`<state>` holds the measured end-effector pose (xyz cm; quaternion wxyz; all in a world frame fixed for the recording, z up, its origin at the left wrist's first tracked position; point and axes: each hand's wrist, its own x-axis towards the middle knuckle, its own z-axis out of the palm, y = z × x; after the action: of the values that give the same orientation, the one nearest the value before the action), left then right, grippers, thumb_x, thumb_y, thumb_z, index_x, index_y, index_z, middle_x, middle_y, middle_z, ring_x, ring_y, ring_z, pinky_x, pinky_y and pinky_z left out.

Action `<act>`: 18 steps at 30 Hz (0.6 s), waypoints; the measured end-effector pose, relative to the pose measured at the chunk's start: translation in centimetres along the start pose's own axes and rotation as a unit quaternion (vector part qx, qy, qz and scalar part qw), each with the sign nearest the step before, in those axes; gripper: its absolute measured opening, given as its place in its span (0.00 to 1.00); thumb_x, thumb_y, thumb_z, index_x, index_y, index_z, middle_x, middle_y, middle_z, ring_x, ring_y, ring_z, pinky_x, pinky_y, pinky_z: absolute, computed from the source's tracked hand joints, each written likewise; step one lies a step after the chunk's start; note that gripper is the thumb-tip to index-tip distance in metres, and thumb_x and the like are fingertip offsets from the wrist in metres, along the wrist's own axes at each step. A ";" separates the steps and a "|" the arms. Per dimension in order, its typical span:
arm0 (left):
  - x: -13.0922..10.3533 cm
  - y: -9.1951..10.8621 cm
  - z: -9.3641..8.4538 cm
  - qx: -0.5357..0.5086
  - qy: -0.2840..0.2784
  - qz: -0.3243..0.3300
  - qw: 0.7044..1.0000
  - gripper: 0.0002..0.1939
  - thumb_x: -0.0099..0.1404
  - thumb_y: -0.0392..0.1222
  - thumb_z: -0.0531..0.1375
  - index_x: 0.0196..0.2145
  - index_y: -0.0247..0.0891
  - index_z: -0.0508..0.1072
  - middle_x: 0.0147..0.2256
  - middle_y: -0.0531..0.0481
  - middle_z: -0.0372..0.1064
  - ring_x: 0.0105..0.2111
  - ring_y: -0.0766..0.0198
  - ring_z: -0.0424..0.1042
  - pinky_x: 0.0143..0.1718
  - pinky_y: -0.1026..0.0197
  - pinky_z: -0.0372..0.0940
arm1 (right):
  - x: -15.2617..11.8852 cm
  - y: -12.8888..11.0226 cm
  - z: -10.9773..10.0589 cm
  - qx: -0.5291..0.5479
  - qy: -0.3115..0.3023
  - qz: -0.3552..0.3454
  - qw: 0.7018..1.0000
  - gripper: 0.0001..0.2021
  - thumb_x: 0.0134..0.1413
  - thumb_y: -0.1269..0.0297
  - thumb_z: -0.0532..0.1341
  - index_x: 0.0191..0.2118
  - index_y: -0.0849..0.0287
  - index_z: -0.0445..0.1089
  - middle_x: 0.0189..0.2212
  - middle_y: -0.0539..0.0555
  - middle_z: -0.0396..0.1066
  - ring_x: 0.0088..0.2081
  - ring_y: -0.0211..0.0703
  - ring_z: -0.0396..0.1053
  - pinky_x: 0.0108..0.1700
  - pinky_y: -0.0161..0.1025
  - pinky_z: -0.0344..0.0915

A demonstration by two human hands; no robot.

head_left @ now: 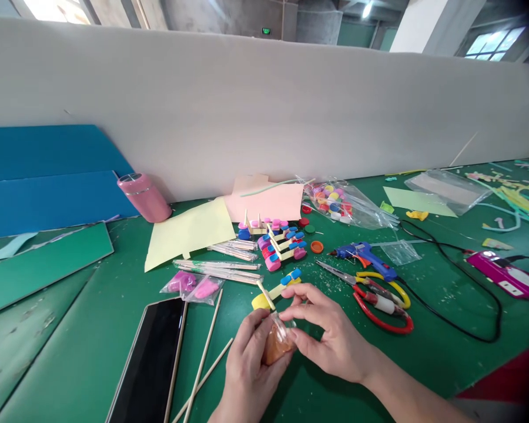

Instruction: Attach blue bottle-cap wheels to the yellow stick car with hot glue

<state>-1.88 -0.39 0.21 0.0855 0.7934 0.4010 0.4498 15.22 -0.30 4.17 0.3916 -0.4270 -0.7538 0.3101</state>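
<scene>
A small clear plastic bag (277,345) with an orange-brown, soft-looking lump inside is between my two hands. My left hand (249,361) is wrapped round the bag from the left and below. At the bag's upper right edge, the thumb and fingers of my right hand (328,329) pinch the crinkled plastic. Just beyond my fingertips lies a yellow and blue clay piece with a short stick (273,292). Further back several similar stick-and-clay pieces (277,247) in pink, blue and red sit in a row.
Right of my hands lie long-nose pliers (383,302) and a blue glue gun (365,257) with a black cord. A phone (152,358), wooden sticks (207,352) and bagged pink clay (194,286) lie left. Behind are a bag of colourful caps (335,202) and a pink tumbler (145,198).
</scene>
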 end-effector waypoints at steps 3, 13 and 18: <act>0.0 -0.1 0.1 0.003 0.000 0.007 1.000 0.13 0.57 0.40 0.59 0.40 0.33 0.67 0.38 0.41 0.65 0.36 0.59 0.72 0.36 0.62 0.70 | 0.0 -0.2 0.0 0.009 0.000 0.013 1.000 0.09 0.49 0.73 0.58 0.38 0.59 0.69 0.47 0.57 0.60 0.46 0.41 0.63 0.50 0.36 0.61; -0.1 -0.1 0.1 0.003 -0.022 0.029 0.999 0.12 0.59 0.40 0.57 0.40 0.33 0.67 0.39 0.41 0.63 0.36 0.60 0.71 0.36 0.64 0.70 | -0.2 -0.3 0.0 0.015 -0.039 0.020 0.999 0.13 0.48 0.75 0.57 0.42 0.58 0.68 0.50 0.56 0.57 0.46 0.39 0.62 0.50 0.35 0.61; 0.0 -0.2 0.1 0.004 -0.013 0.030 0.999 0.13 0.58 0.38 0.58 0.41 0.32 0.66 0.40 0.40 0.62 0.38 0.59 0.70 0.37 0.62 0.70 | -0.1 -0.5 -0.2 -0.020 -0.040 0.023 0.999 0.10 0.47 0.73 0.58 0.37 0.59 0.70 0.49 0.55 0.59 0.44 0.39 0.63 0.48 0.35 0.62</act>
<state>-1.93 -0.28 0.05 0.0741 0.8111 0.3781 0.4401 15.21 -0.53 4.61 0.3450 -0.4389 -0.7652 0.3206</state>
